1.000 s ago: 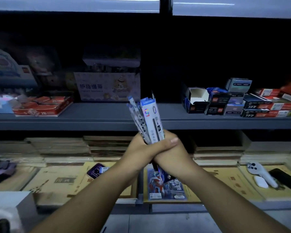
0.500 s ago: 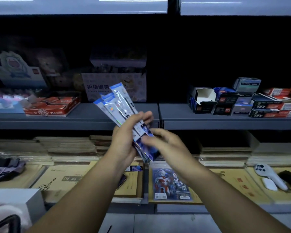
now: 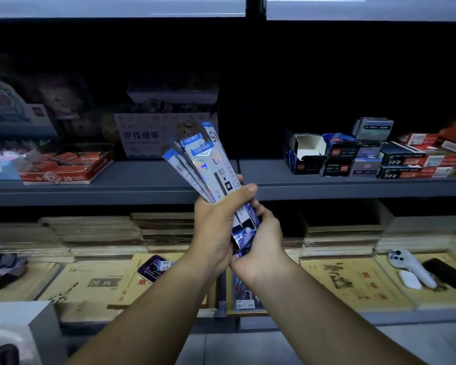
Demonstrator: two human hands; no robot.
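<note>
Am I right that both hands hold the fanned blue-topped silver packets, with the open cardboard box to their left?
No: the head view shows the open cardboard box right of the fanned blue-topped silver packets; left hand and right hand hold them.

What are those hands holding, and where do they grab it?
A fanned bunch of long blue-topped packets. The left hand grips round its middle, and the right hand curls round its bottom ends.

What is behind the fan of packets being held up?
A pale printed box standing on the grey shelf; the packets cover its lower right part.
</note>
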